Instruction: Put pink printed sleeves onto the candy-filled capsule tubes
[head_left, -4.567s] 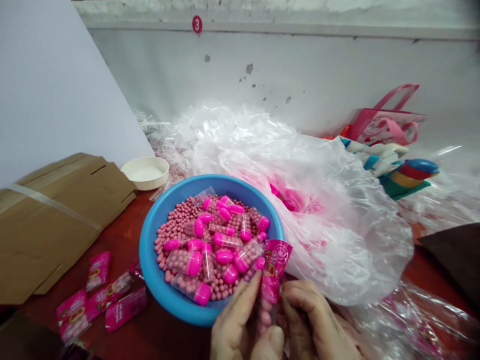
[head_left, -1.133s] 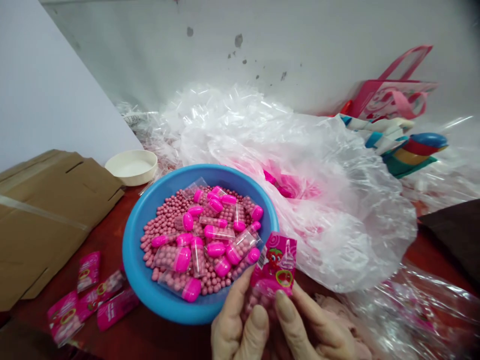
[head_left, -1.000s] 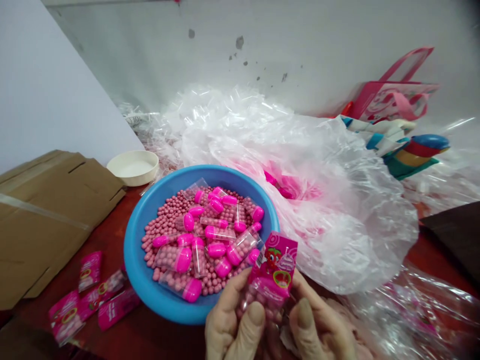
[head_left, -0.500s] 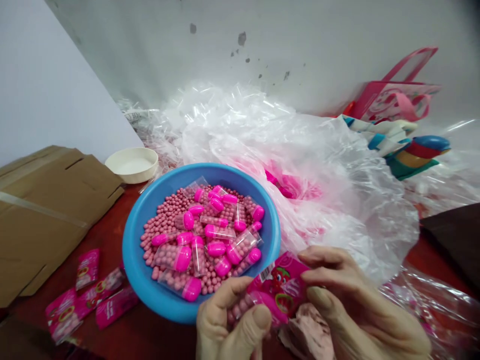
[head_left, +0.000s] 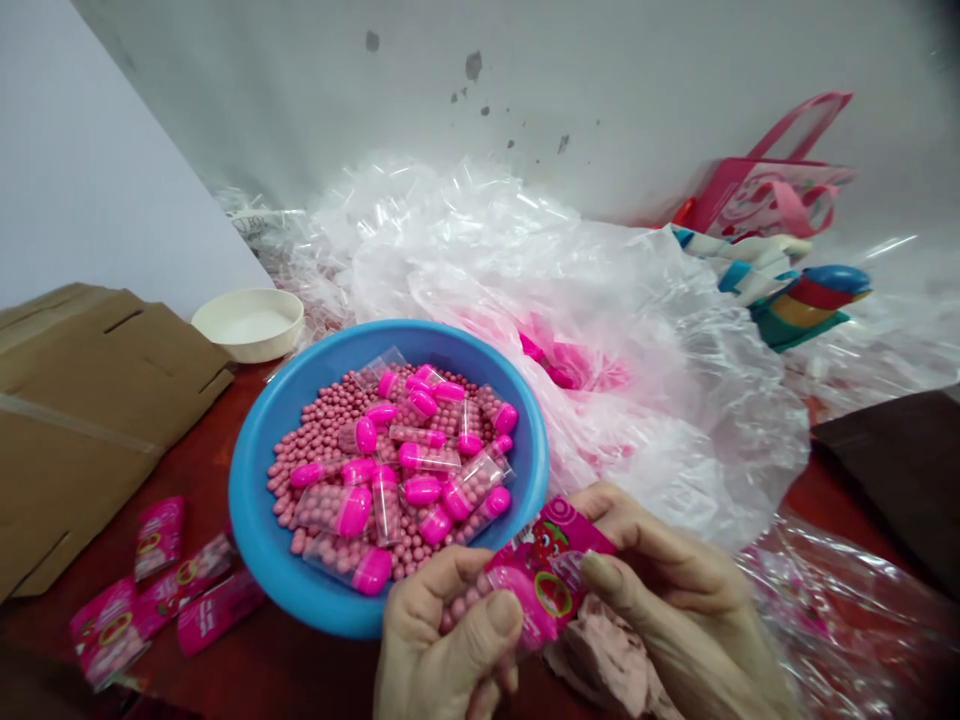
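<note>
Both hands hold one small pink candy packet [head_left: 546, 572] with a strawberry picture, just in front of the blue bowl [head_left: 259, 520]. My left hand [head_left: 435, 640] is closed round its lower end, where pink balls show through clear film. My right hand [head_left: 667, 580] pinches the printed top between thumb and fingers. The bowl is full of small pink candy balls with several clear capsules [head_left: 409, 465] capped in bright pink lying on top.
Several finished pink packets [head_left: 161, 595] lie on the red table at the left. Flattened cardboard [head_left: 82, 400] and a white dish [head_left: 247, 322] sit beyond them. A heap of clear plastic bags [head_left: 600, 330] fills the back, with a pink tote [head_left: 765, 195] and coloured toys [head_left: 802, 295] at right.
The packet has tipped from upright to lying slantwise between my hands. My right hand rose over its top edge, and the view drifted slightly right and down.
</note>
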